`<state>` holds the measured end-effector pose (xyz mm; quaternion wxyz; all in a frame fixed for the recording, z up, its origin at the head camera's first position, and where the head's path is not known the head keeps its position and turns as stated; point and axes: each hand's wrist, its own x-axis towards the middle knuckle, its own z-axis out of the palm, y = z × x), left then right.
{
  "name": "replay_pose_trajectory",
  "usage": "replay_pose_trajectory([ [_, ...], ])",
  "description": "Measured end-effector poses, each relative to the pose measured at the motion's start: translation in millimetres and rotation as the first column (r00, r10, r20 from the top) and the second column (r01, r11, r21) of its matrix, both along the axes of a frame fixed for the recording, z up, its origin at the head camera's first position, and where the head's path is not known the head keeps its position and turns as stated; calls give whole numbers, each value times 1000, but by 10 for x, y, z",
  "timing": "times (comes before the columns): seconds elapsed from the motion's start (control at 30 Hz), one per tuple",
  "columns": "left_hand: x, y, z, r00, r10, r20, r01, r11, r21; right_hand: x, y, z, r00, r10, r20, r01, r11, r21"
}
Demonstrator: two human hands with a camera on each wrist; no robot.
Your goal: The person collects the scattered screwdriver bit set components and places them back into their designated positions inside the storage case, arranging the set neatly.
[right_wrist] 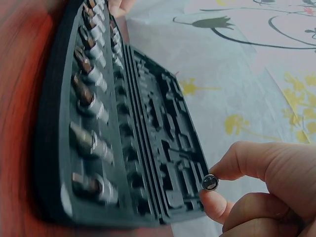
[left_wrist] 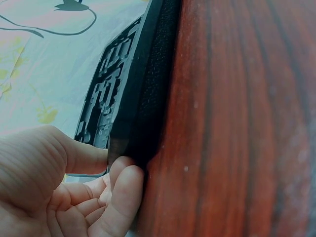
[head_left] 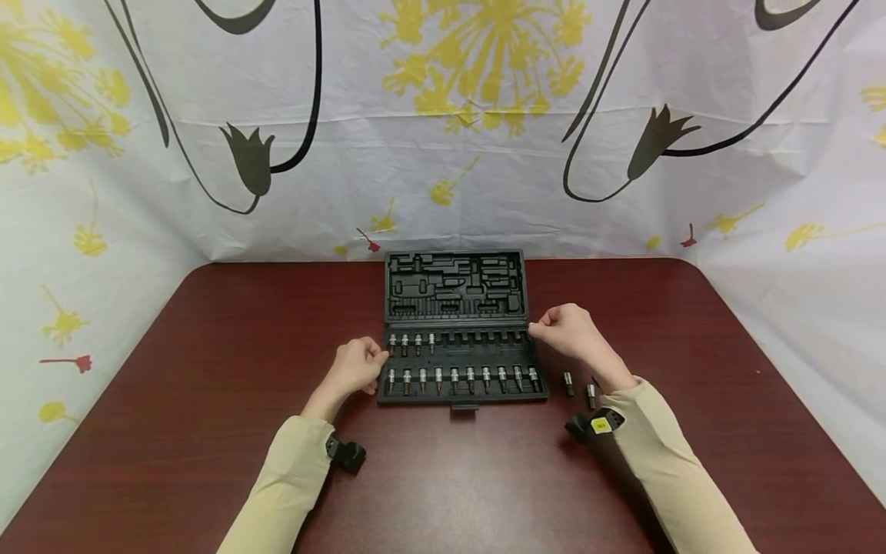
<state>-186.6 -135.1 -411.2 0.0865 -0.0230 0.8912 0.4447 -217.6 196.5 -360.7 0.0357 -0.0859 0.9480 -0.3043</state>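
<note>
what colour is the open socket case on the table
The socket case is black or nearly so, shown best in the head view.

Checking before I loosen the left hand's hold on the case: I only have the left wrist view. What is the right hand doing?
Observer: The right hand pinches a single bit between thumb and finger.

Operator: Understood. Which slots are open in the row nearer the lid?

Observer: Four seated bits fill that row's left end; the slots to their right look empty.

Operator: Are any loose on the table?

Observer: I can make out two loose bits, lying on the table to the right of the case.
</note>
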Motion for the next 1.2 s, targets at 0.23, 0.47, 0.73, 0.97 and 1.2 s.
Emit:
replay_pose_trajectory([
  [0.23, 2, -9, 0, 1000, -6, -10, 6, 1000, 7, -32, -182, 15, 999, 26, 30, -26, 999, -29],
  [0.47, 14, -3, 19, 1000, -5, -18, 5, 1000, 8, -51, -349, 23, 997, 49, 67, -46, 998, -52],
  [0.73, 14, 3, 37, 1000, -4, -21, 4, 1000, 12, -69, -560, -4, 996, 61, 69, -57, 997, -59],
  [0.97, 12, -6, 31, 1000, -8, -21, 8, 1000, 8, -97, -733, -24, 990, 97, 103, -89, 993, -83],
  [1.2, 3, -4, 16, 1000, -1, -17, 1, 1000, 6, -126, -871, -61, 984, 131, 117, -120, 988, -98],
])
